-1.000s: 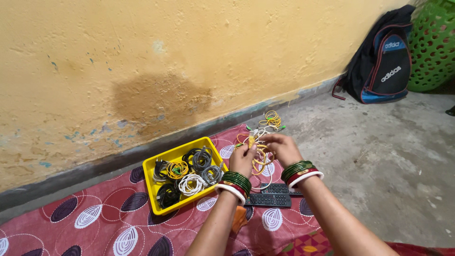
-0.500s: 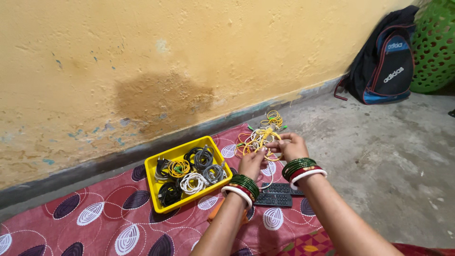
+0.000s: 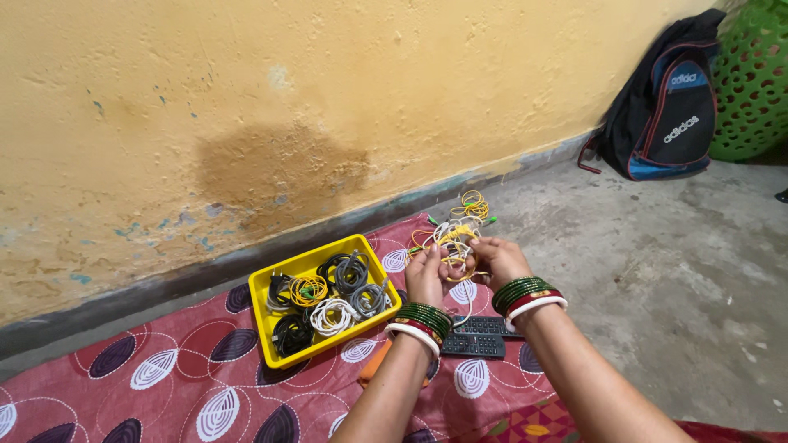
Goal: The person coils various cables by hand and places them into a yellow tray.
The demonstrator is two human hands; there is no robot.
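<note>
Hands raised together: left hand (image 3: 427, 277), right hand (image 3: 497, 261) gripping yellow cable (image 3: 456, 254).

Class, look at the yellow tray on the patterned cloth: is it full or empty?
Nearly full. The yellow tray holds coiled cables in black, grey, white and yellow, covering most of its floor, with little bare yellow showing between them.

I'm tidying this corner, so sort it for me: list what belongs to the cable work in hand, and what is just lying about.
In hand:
left hand and right hand, both gripping the yellow cable
loose cable pile
yellow tray of coiled cables

Lying about:
two black remotes
backpack
green basket
patterned cloth
</note>
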